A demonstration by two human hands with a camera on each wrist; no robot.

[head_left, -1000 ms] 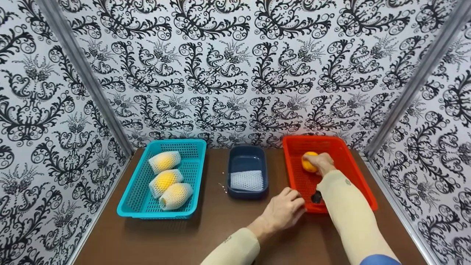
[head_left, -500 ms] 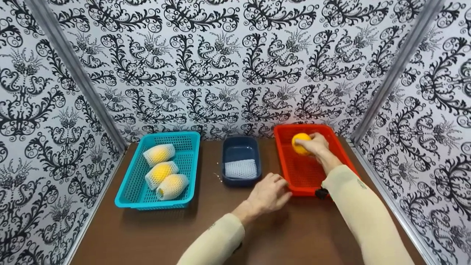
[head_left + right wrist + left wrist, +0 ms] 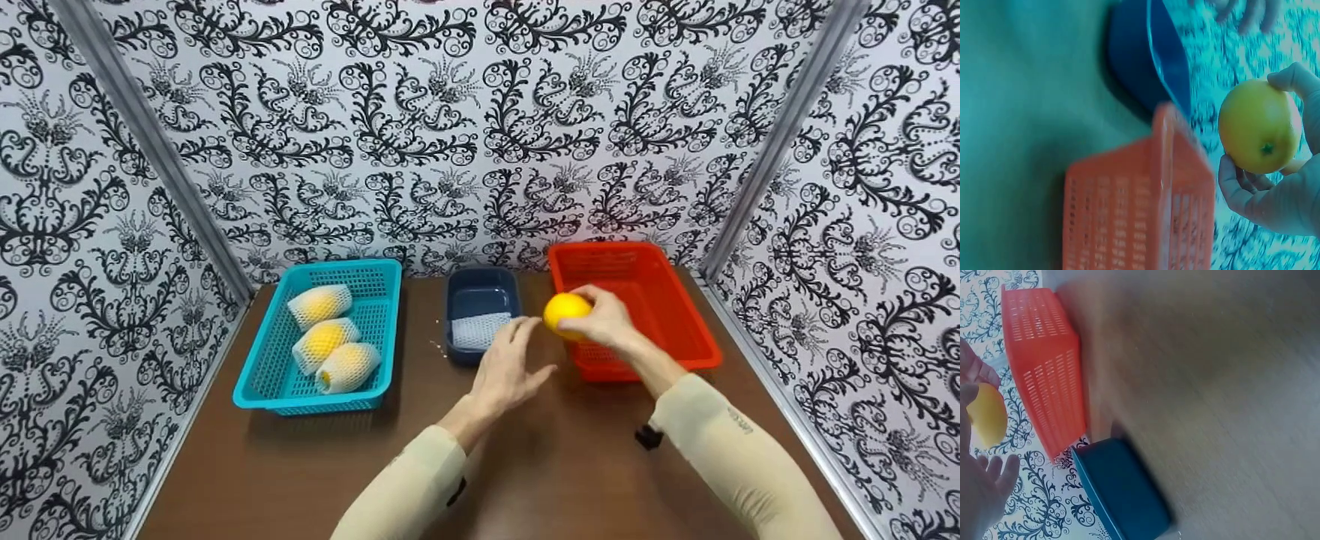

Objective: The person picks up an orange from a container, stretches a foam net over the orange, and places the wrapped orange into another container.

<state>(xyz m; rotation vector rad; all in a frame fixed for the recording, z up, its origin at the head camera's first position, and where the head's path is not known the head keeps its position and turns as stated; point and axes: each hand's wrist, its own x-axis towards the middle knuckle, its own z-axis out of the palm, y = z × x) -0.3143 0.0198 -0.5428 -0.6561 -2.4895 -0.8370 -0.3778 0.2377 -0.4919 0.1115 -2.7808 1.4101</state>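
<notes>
My right hand [image 3: 604,322] grips an orange [image 3: 566,313] between thumb and fingers, above the left edge of the red basket [image 3: 679,315]. In the right wrist view the green stem mark on the orange [image 3: 1258,126] shows. My left hand [image 3: 506,367] is held with its fingers stretched and thumb spread, left of the orange and apart from it. Just beyond its fingertips a white foam net sleeve [image 3: 476,330] lies in the dark blue container [image 3: 480,279]; the hand partly covers the container's front corner in the head view.
On the left stands a turquoise basket [image 3: 259,375] with several yellow fruits [image 3: 322,337] in white foam nets. Small white bits [image 3: 439,346] lie on the brown table [image 3: 337,465]. Patterned walls [image 3: 420,150] close off the back and both sides.
My right hand has lifted the orange out of the red basket and carried it left. My left hand has moved left from the basket's near corner, and its fingers have straightened.
</notes>
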